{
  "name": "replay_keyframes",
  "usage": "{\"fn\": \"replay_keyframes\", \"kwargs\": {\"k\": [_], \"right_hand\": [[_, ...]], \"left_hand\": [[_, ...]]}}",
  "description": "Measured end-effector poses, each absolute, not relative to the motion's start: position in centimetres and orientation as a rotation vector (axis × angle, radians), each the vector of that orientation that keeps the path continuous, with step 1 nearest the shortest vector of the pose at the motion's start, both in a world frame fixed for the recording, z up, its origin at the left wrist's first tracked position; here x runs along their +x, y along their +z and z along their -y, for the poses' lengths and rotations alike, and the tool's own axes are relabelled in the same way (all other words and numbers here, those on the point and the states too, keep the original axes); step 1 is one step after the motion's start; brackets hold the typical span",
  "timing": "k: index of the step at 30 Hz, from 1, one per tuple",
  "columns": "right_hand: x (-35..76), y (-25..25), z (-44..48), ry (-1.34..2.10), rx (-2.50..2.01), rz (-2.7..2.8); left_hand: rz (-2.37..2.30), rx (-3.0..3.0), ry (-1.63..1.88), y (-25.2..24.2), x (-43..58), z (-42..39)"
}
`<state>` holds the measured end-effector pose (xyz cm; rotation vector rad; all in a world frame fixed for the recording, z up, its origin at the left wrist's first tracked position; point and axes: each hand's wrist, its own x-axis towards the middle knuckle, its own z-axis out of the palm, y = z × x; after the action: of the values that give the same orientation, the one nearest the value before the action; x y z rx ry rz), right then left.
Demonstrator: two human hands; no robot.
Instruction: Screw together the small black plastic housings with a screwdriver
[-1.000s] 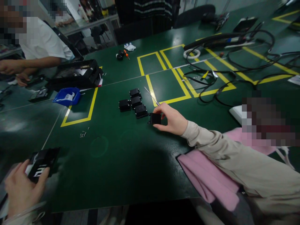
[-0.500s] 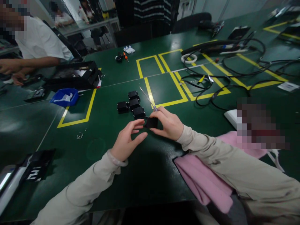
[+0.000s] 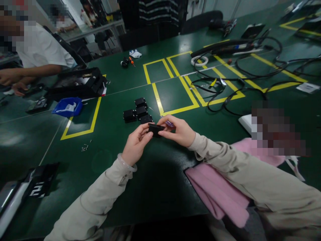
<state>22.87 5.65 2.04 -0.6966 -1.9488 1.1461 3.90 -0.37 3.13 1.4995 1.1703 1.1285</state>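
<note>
Broadly, a glossy green table (image 3: 82,180) spreads across the room, its flat top ruled with yellow tape (image 3: 96,115); behind stands a rounded dark chair (image 3: 204,22). Soft pink cloth (image 3: 220,194) lies near its front edge. The left hand (image 3: 135,144) and right hand (image 3: 178,132) both pinch one boxy black case (image 3: 155,130), near four similar cases (image 3: 141,111). Small shiny screws (image 3: 84,147) lie leftward.

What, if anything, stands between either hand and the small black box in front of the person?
Nothing visible does: the left hand and the right hand both touch the small black box directly. The right hand also holds a purplish-handled tool, but that does not keep it off the box.
</note>
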Motion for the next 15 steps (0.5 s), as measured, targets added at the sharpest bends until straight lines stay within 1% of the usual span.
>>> {"fn": "replay_keyframes", "kwargs": {"k": [3,6,9,12,15], "right_hand": [[22.7,2.0,-5.5,1.339,-0.675,1.835],[22.6,2.0,-5.4,1.416,-0.653,1.785],[22.6,2.2,-5.4,1.412,-0.643,1.780],[22.7,2.3,-5.3,1.405,-0.640,1.790],[22.7,2.4,-5.1,1.408,-0.640,1.834]], "left_hand": [[-1.154,1.548,1.123,2.9,4.1,0.8],[-1.199,1.700,1.137,2.8,4.1,1.0],[-1.360,2.134,1.110,3.3,3.7,1.2],[-1.467,2.619,0.962,4.2,3.3,1.2],[-1.477,2.896,0.825,5.1,3.2,1.3]]}}
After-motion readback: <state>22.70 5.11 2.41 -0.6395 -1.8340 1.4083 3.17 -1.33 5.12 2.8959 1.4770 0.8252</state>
